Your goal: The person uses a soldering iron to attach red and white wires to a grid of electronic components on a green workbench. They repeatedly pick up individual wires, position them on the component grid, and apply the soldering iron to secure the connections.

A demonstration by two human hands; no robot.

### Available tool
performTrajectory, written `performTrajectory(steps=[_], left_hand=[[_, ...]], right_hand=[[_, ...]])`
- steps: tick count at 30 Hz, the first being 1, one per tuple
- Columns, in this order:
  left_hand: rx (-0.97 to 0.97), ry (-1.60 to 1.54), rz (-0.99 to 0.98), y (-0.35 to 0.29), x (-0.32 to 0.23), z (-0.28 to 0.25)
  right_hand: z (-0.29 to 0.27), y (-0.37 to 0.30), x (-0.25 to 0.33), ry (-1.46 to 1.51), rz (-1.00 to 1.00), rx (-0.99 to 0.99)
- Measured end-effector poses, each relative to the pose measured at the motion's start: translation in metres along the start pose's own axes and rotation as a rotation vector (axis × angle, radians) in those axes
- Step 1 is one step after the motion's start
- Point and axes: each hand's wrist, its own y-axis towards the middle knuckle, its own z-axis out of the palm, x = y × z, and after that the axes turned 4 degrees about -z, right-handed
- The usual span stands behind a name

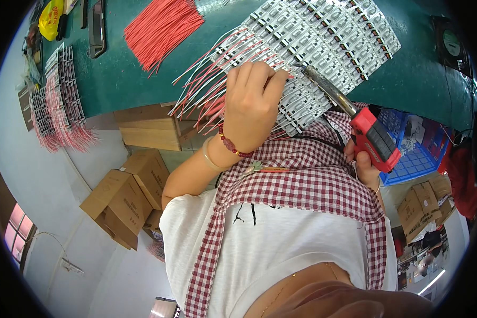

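My right hand (pixel 367 168) is wrapped around the red and black handle of a soldering iron (pixel 376 140). Its metal shaft slants up and left, with the tip over a panel of small circuit boards (pixel 323 47). Closed and bent over the panel's near left part, my left hand (pixel 253 103) has its fingertips pinched close to the iron's tip. A thick bunch of red wires (pixel 213 108) sticks out beside its palm and appears held in it. Red and white wires (pixel 196 87) trail leftward from the panel's left rows. The fingers hide the exact pinch point.
A pile of red wires (pixel 161 29) lies on the green table (pixel 108 79), left of the panel. Farther left are a phone (pixel 96 29) and wired boards (pixel 63 95) hanging over the edge. A blue crate (pixel 413 153) stands at right; cardboard boxes (pixel 119 199) sit below left.
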Motion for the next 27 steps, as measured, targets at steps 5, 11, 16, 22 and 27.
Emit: performTrajectory(steps=[5, 11, 16, 22, 27], left_hand=[[0.027, 0.030, 0.009, 0.001, 0.002, -0.001], [0.046, 0.029, -0.001, 0.003, 0.001, -0.001], [0.054, 0.011, -0.014, 0.002, 0.002, 0.000], [0.058, 0.020, -0.018, 0.002, 0.002, 0.000], [0.051, 0.018, -0.021, 0.001, 0.002, 0.001]], right_hand=[[0.000, 0.001, -0.002, -0.077, -0.032, -0.007], [-0.002, -0.001, -0.011, -0.209, 0.015, 0.021], [-0.001, 0.001, -0.005, -0.091, -0.048, -0.011], [-0.005, 0.000, -0.006, -0.121, -0.075, 0.013], [0.001, 0.000, -0.008, -0.245, 0.000, 0.009]])
